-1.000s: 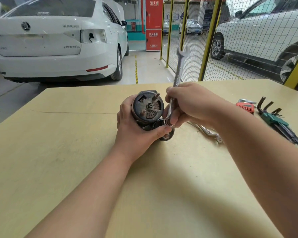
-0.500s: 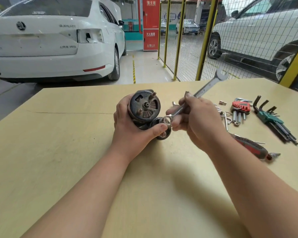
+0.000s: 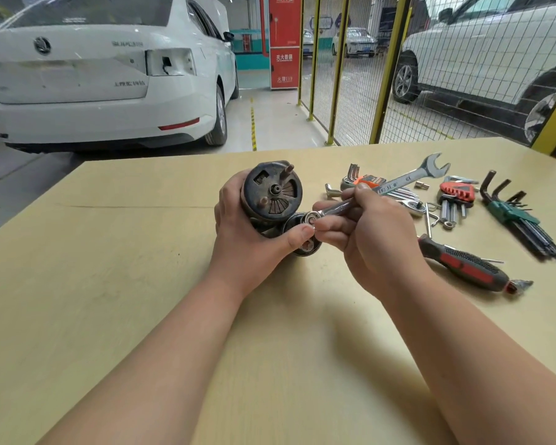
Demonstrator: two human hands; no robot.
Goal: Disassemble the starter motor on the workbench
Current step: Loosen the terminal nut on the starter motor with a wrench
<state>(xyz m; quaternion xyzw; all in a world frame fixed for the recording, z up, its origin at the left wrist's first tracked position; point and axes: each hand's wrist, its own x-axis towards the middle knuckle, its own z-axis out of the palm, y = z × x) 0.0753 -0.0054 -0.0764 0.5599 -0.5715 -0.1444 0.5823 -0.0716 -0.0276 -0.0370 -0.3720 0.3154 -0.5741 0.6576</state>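
Left hand [image 3: 247, 242] clamps the starter motor [image 3: 272, 195]; right hand [image 3: 366, 232] grips the combination wrench [image 3: 395, 184], ring end seated beside the left thumb.

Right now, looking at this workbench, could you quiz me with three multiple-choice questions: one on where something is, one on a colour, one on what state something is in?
1. Where does the screwdriver lie?
A. on the bench, right of the right hand
B. under the motor
C. on the floor

2. What colour is the holder of the hex key set nearest the bench's right edge?
A. yellow
B. green
C. white

3. What is the combination wrench doing?
A. lying loose on the bench
B. hanging on the fence
C. gripped by the right hand, ring end at the starter motor

Answers: 1 A, it rests beside that forearm; 2 B, the clip is green; 3 C, the left hand steadies the motor.
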